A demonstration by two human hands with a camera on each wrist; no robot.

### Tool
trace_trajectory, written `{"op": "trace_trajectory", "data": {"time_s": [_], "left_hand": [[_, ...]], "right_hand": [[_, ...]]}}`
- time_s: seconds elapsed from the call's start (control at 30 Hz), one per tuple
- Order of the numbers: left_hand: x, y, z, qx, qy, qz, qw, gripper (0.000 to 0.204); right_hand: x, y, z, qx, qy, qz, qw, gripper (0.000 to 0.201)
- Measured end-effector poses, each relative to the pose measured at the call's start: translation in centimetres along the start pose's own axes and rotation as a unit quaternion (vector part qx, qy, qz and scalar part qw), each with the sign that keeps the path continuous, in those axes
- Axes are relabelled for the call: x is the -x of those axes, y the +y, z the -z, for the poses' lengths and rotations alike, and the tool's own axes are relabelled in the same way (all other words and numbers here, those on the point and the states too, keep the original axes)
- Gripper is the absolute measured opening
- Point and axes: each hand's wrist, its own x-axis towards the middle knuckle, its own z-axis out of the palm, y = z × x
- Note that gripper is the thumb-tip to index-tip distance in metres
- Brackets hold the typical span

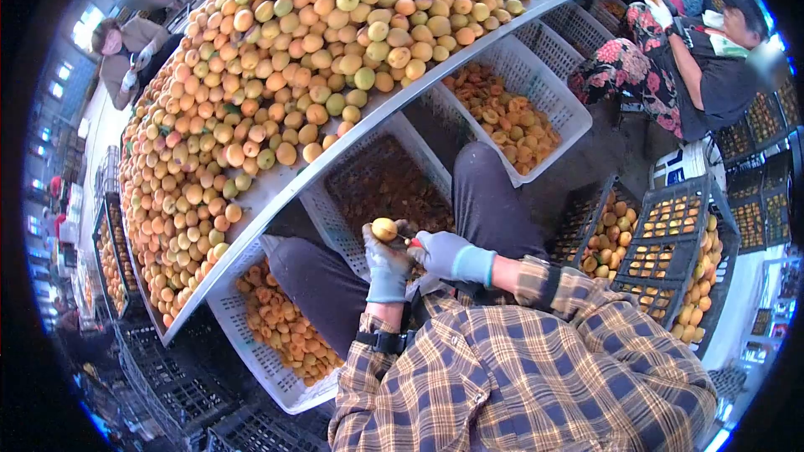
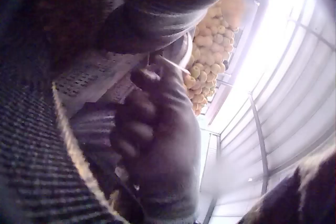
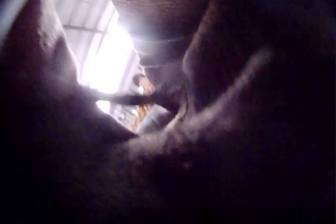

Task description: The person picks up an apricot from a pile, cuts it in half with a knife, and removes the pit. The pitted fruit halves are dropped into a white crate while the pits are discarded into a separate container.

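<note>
In the head view my left hand (image 1: 387,268), in a grey-blue glove, holds a yellow apricot (image 1: 384,229) up at its fingertips. My right hand (image 1: 452,256), gloved alike, grips a small tool with a red handle (image 1: 415,243) close beside the fruit. The tool's working end is mostly hidden between the hands. A thin pale shaft (image 2: 174,64) juts out beside gloved, curled fingers in the left wrist view. Both hands are over my lap, near a white crate (image 1: 328,216) with dark brown bits inside. The right wrist view is mostly dark.
A metal-edged table (image 1: 276,201) heaped with whole apricots (image 1: 310,59) slants across the front. White crates of split apricots (image 1: 280,326) (image 1: 502,117) stand at both sides of my legs. Black crates (image 1: 670,226) with apricots are at right. Other people (image 1: 712,67) sit or stand nearby.
</note>
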Motion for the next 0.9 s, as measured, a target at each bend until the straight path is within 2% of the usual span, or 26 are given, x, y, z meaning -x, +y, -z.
{"op": "trace_trajectory", "data": {"time_s": [0.03, 0.07, 0.1, 0.17, 0.23, 0.3, 0.37, 0.43, 0.47, 0.53, 0.57, 0.63, 0.73, 0.77, 0.8, 0.83, 0.9], "left_hand": [[0.0, 0.5, 0.3, 0.032, -0.014, 0.017, 0.999, 0.066], [0.5, 1.0, -0.3, 0.057, -0.065, 0.019, 0.996, 0.065], [1.4, 0.9, -1.1, 0.072, -0.030, 0.054, 0.995, 0.058], [1.8, 0.4, -1.4, 0.019, -0.080, 0.059, 0.995, 0.051], [4.5, 0.1, -3.8, -0.079, -0.159, 0.055, 0.983, 0.044], [4.7, 0.4, -3.0, -0.107, -0.184, 0.052, 0.976, 0.048], [5.9, 0.7, -4.3, -0.135, -0.109, 0.059, 0.983, 0.047], [4.1, 0.5, -1.6, -0.133, -0.097, 0.011, 0.986, 0.046], [4.7, 0.4, -2.3, -0.148, -0.131, 0.015, 0.980, 0.047], [4.5, 0.8, -1.8, -0.155, -0.193, 0.036, 0.968, 0.051], [4.5, 0.8, -1.4, -0.160, -0.195, 0.042, 0.967, 0.051], [4.8, 0.6, -1.6, -0.234, -0.146, 0.020, 0.961, 0.048], [5.4, -0.5, -3.4, -0.176, -0.129, -0.003, 0.976, 0.048], [5.8, -0.4, -3.7, -0.161, -0.122, -0.016, 0.979, 0.054], [6.1, -0.2, -4.2, -0.122, -0.099, 0.039, 0.987, 0.050], [6.1, -0.1, -4.0, -0.124, -0.094, 0.036, 0.987, 0.050], [6.2, 0.3, -3.2, -0.167, -0.131, -0.028, 0.977, 0.045]], "right_hand": [[0.8, -0.5, 1.0, -0.022, 0.012, 0.036, 0.999, 0.033], [1.5, -1.5, 2.6, -0.043, 0.021, 0.025, 0.999, 0.034], [1.6, -1.8, 3.3, -0.042, 0.034, 0.015, 0.998, 0.034], [1.2, -2.2, 5.0, -0.085, 0.124, 0.075, 0.986, 0.039], [0.8, -1.7, 5.2, -0.019, 0.099, 0.103, 0.990, 0.045], [0.7, -1.3, 5.4, -0.029, 0.074, 0.133, 0.988, 0.046], [1.2, -1.2, 5.7, -0.012, 0.068, 0.146, 0.987, 0.047], [1.7, -1.0, 6.1, -0.012, 0.081, 0.192, 0.978, 0.045], [1.9, -0.8, 6.5, -0.011, 0.092, 0.182, 0.979, 0.045], [2.0, -0.4, 6.8, 0.004, 0.082, 0.265, 0.961, 0.044], [2.0, -0.1, 6.5, 0.001, 0.087, 0.260, 0.962, 0.044], [1.9, 0.3, 5.7, -0.016, 0.135, 0.283, 0.949, 0.043], [1.8, -0.1, 4.5, -0.037, 0.167, 0.246, 0.954, 0.040], [1.8, -0.6, 4.1, -0.059, 0.183, 0.231, 0.954, 0.039], [1.9, -1.1, 3.8, -0.081, 0.184, 0.202, 0.959, 0.034], [2.0, -1.4, 3.5, -0.086, 0.182, 0.205, 0.958, 0.034], [1.7, -2.2, 2.6, -0.146, 0.218, 0.163, 0.951, 0.029]]}}
